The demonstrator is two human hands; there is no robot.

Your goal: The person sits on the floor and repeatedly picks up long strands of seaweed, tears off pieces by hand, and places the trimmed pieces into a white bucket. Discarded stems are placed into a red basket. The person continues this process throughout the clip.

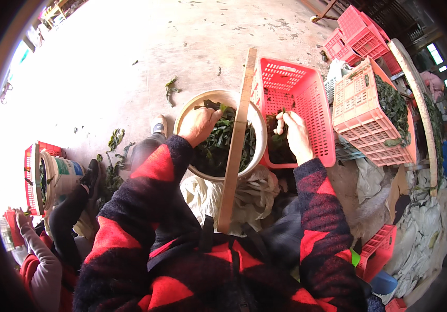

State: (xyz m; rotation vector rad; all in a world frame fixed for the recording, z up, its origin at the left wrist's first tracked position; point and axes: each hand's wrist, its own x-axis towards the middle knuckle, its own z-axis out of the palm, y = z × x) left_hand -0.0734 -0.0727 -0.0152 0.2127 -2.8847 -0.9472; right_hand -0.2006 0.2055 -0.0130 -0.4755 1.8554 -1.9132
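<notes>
Dark green leafy pieces, seemingly seaweed (pixel 217 150), fill much of a round pale tub (pixel 261 134) in front of me. A wooden board (pixel 236 152) lies across the tub's top. My left hand (pixel 201 124), fingers curled, is over the tub's left part, closed on a piece of the leaves. To the right of the board stands a red perforated plastic basket (pixel 328 128) with dark leaves in its near end. My right hand (pixel 295 133) is over that basket, its fingertips pinching a small dark green piece.
At right, an orange crate (pixel 367 117) holds more leaves, with red crates (pixel 363 33) behind it. Leaf scraps (pixel 171 91) lie on the floor. At left, a co-worker's arm (pixel 44 265) and leg are near a white bucket (pixel 61 179). White sacks (pixel 422 234) lie at lower right.
</notes>
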